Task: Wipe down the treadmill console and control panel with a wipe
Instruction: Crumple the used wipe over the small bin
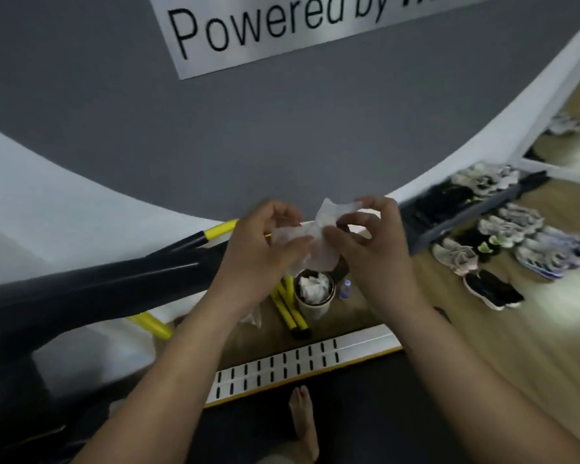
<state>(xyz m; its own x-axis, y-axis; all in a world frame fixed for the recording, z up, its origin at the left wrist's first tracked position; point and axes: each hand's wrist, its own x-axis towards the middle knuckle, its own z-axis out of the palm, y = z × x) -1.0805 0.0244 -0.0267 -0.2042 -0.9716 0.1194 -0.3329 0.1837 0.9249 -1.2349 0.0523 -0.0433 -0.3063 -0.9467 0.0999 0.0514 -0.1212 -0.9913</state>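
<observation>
Left hand (258,242) and right hand (365,242) raised together, fingers curled, both pinching crumpled white wipe (310,239)

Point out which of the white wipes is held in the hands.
The wipe pinched between the left hand and right hand, partly unfolded. The other wipes lie crumpled in the round bin on the floor below.

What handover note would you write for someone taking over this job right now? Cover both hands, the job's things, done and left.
Left hand and right hand: both pinch the white wipe, held up crumpled between them.
Cup on the floor below holds crumpled white material.
Done: wipe in hand.
Left: wiping the console and control panel, neither in view.
</observation>
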